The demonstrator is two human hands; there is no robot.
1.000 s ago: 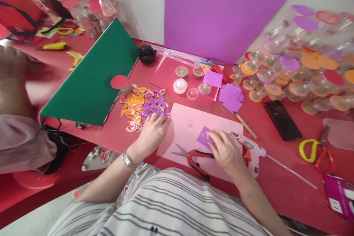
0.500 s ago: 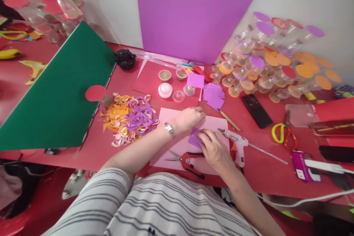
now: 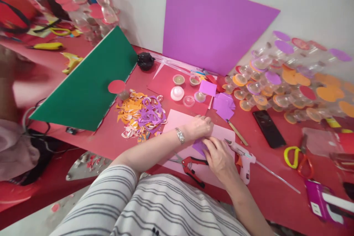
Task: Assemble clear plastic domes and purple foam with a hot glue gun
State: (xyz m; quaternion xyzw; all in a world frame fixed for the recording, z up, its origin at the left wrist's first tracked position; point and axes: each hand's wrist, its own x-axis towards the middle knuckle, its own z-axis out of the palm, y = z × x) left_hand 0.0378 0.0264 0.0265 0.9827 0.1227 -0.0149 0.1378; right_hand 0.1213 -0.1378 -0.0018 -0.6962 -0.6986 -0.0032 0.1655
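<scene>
My right hand (image 3: 219,156) has its fingers closed on the edge of a purple paper square (image 3: 198,147), low over a pink sheet (image 3: 177,118). Just above it is my left hand (image 3: 201,127), a watch on its wrist; its fingers are curled in and whatever they hold is hidden. Red-handled snips (image 3: 190,164) lie below the paper square, blades to the left. Right of my right hand rests a pale glue gun (image 3: 243,158) with a clear glue stick in its back.
Paper scraps (image 3: 141,114) lie left. Small cups (image 3: 179,80) and purple paper squares (image 3: 223,105) sit behind. A pencil-like stick (image 3: 238,132), phone (image 3: 269,129), scissors (image 3: 300,156) and many hourglass-like bottles (image 3: 265,81) occupy the right. A green board (image 3: 91,84) leans left; a purple board (image 3: 215,25) stands behind.
The camera view has swung left, so everything appears further right. My left hand has come closer to my right hand and the purple paper square, which stays in my right fingers.
</scene>
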